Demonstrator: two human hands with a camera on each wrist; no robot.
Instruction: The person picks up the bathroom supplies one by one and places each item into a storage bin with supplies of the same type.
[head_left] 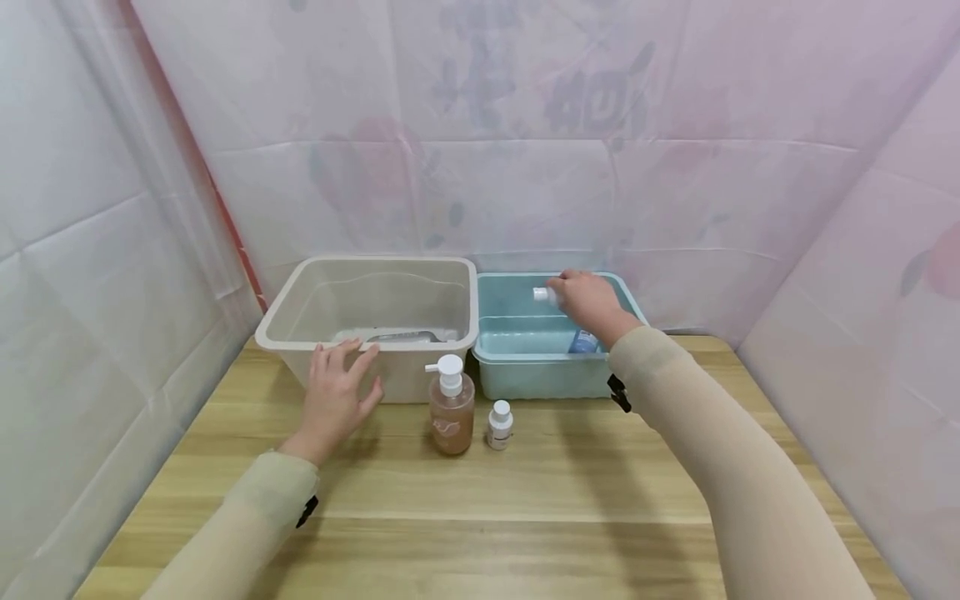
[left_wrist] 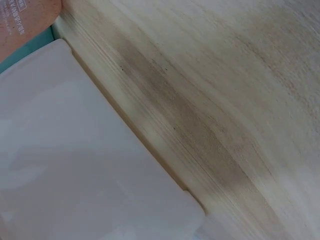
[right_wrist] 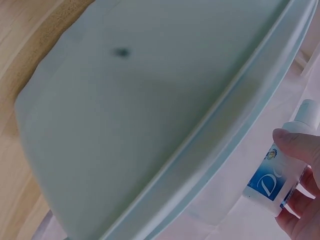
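I am holding a small clear plastic bottle with a white cap and blue label (head_left: 558, 310) in my right hand (head_left: 588, 302), fingers curled around its body, and hovering it over the open teal plastic bin (head_left: 551, 367). In the right wrist view the bottle (right_wrist: 280, 172) is lying tilted across my fingers (right_wrist: 300, 146), cap pointing away from the teal bin's rim (right_wrist: 220, 135). I judge the grip is best kept firm on the label, with the bottle well above the rim so the cap is not catching the wall.

My left hand (head_left: 335, 398) is resting with straight, relaxed fingers against the front wall of the beige plastic tub (head_left: 390, 375) just left of the teal bin, holding nothing; keeping it pressed there should be steadying things. In front of the teal bin, on the wooden table (head_left: 525, 508), an amber pump bottle (head_left: 452, 408) and a small white-capped bottle (head_left: 499, 425) are standing upright, close together.
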